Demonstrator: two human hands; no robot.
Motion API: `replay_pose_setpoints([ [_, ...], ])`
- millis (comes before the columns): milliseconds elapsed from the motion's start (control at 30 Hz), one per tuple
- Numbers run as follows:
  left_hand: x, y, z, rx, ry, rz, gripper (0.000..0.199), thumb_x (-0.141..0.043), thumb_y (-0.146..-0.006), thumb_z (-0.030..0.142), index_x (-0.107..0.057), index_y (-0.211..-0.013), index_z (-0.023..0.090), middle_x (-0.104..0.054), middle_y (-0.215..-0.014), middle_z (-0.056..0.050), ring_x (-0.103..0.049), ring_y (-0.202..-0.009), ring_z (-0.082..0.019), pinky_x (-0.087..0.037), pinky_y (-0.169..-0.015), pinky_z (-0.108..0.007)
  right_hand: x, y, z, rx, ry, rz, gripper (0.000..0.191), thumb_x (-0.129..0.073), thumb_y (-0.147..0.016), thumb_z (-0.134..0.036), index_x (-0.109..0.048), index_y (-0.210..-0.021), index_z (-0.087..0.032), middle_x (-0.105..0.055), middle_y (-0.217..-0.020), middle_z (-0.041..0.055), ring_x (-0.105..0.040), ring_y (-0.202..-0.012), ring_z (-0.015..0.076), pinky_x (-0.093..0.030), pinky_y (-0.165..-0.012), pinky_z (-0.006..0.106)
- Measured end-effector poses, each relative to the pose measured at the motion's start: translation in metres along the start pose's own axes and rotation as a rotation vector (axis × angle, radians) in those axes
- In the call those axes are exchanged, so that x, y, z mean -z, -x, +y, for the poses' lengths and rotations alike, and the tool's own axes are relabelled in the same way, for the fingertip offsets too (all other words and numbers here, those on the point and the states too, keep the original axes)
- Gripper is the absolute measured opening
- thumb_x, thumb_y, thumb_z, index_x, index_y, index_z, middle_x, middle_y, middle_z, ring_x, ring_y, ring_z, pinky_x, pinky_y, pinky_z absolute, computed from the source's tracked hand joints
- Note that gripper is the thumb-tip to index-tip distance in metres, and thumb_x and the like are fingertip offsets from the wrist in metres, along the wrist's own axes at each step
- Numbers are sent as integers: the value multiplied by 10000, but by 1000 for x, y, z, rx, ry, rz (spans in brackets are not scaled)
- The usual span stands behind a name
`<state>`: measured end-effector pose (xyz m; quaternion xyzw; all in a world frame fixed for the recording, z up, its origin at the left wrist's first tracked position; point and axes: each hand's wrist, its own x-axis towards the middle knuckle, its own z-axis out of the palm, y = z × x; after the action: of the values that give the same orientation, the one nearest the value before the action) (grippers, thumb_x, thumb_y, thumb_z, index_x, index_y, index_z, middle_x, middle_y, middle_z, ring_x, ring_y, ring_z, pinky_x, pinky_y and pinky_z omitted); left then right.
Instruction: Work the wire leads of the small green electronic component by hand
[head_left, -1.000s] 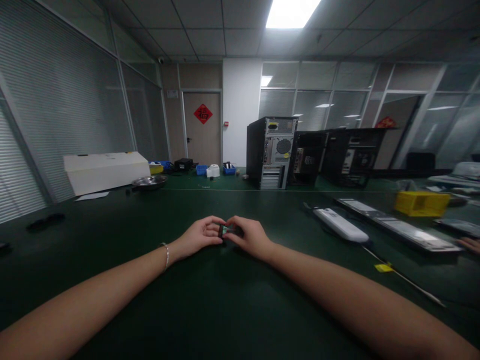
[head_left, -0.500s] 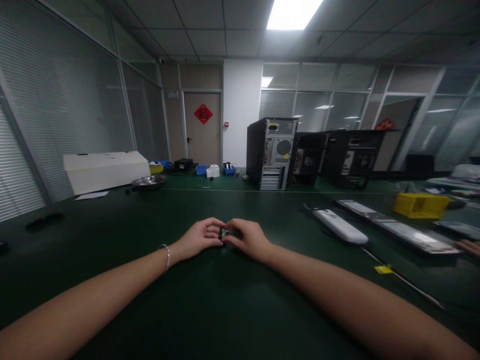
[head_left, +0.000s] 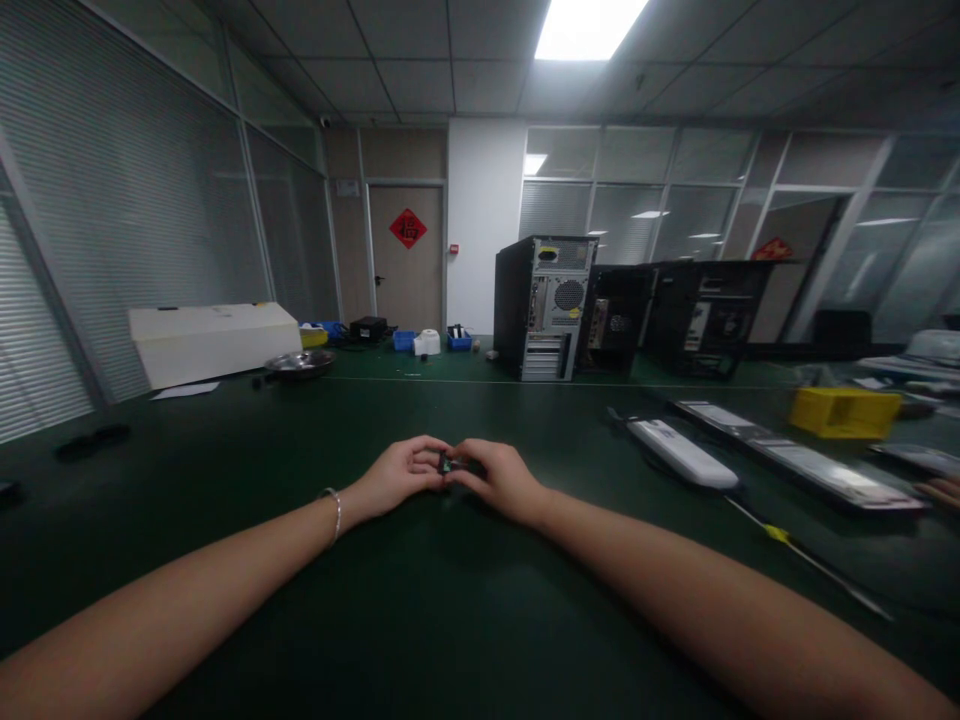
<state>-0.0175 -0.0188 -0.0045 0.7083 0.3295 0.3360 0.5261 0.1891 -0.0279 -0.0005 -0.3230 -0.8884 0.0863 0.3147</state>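
Note:
My left hand (head_left: 397, 472) is closed by its fingertips on a small dark part with a green circuit board (head_left: 445, 465), held just above the green table (head_left: 435, 600). My right hand (head_left: 499, 480) meets it from the other side, fingers pinched round a small dark tool with a thin metallic tip (head_left: 466, 465). The tip points left and reaches the board. Fingers cover most of both things, so the tool's exact kind is unclear.
Computer towers (head_left: 544, 310) stand at the back right. A white power strip (head_left: 682, 455), a long tray (head_left: 810, 465) and a yellow bin (head_left: 845, 412) lie to the right. Another person's hand (head_left: 943, 492) shows at the right edge. A metal bowl (head_left: 300, 363) sits back left.
My hands stay nearly in place, with the small part turned slightly between the fingers. At right, the yellow piece on the thin rod looks narrower, and the other person's hand has shifted slightly.

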Motion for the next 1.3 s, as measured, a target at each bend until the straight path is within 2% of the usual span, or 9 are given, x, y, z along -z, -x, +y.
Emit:
replay_pose_setpoints([
  [100,2,-1,-2,-8,21,34,463,-671,-731,198,-513,-1163,143,-654,-1020,-103,-642,-919,-215,-480,-858,-393,0,1,-1,8,33,-10,301,-508,-871,-327,-553,-1136,-191,-631,-1046,65,-590,-917,168,-423,-780,258],
  [233,2,-1,-2,-8,41,60,413,-609,-787,226,-515,-1179,136,-620,-1102,-118,-639,-869,-182,-485,-847,-375,0,3,-1,37,125,-64,384,-510,-843,-257,-504,-1222,-193,-626,-1076,74,-592,-912,175,-424,-770,261],
  [333,2,-1,-2,-15,29,78,395,-590,-798,234,-523,-1174,130,-629,-1079,-116,-635,-844,-179,-493,-821,-366,1,3,-2,65,153,-87,421,-501,-836,-247,-475,-1253,-196,-617,-1106,76,-588,-934,180,-419,-783,265],
  [500,1,-1,-3,-19,-3,117,384,-591,-787,233,-539,-1153,128,-661,-984,-96,-639,-828,-180,-495,-805,-353,2,3,-4,88,197,-92,420,-494,-833,-230,-472,-1251,-205,-617,-1095,74,-580,-949,189,-403,-796,273],
  [733,1,-1,-2,-1,-47,135,367,-604,-762,221,-557,-1115,136,-662,-963,-79,-644,-815,-175,-498,-786,-331,6,2,-8,92,286,-131,368,-502,-830,-221,-520,-1197,-242,-627,-946,43,-580,-845,172,-379,-710,247],
  [1167,1,-2,-4,26,-93,136,370,-610,-745,248,-569,-1093,132,-669,-933,-75,-638,-780,-172,-501,-761,-328,4,0,-10,47,320,-174,344,-507,-834,-238,-539,-1176,-251,-649,-961,48,-596,-839,182,-396,-712,259],
  [1300,0,-2,-3,6,-104,141,364,-592,-758,248,-569,-1105,139,-656,-966,-80,-625,-761,-163,-495,-746,-320,4,1,-9,31,261,-153,331,-500,-848,-251,-532,-1178,-270,-644,-1005,35,-596,-865,173,-400,-739,256],
])
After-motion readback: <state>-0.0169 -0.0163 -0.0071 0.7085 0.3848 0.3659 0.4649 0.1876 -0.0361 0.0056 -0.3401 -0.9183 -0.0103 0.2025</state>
